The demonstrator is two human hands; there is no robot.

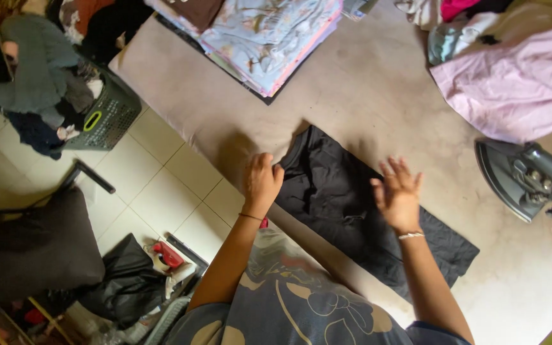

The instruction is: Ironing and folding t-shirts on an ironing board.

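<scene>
Black garment [346, 211] lies flat on my padded ironing surface [378, 96], running on a diagonal from the middle of the pad down toward the near edge, where its lower end reaches close to my body.

Left hand [262, 182]: fingers curled shut, gripping the upper left edge of the garment where the cloth bunches. I judge this grip anchors that corner so the fabric does not slide.

Right hand [398, 191]: fingers spread open, palm down on or just above the middle of the garment; contact cannot be confirmed. It holds nothing. The flat, open palm suits pressing cloth smooth rather than lifting it.

Surrounding items on the pad:
- Iron [528, 179], at the right edge, well apart from the garment, tipped so its soleplate faces away from the cloth.
- Folded stack [269, 38], at the far edge, squared up and kept clear of the working area.
- Pink cloth [519, 83], at the far right corner, loose and unfolded, with other crumpled pieces beyond it.

Items off the pad:
- Green basket [107, 118], on the tiled floor just beside the pad's left corner, heaped with mixed clothes.
- Black bag [126, 281], on the floor near my left side, with a small red item beside it.
</scene>
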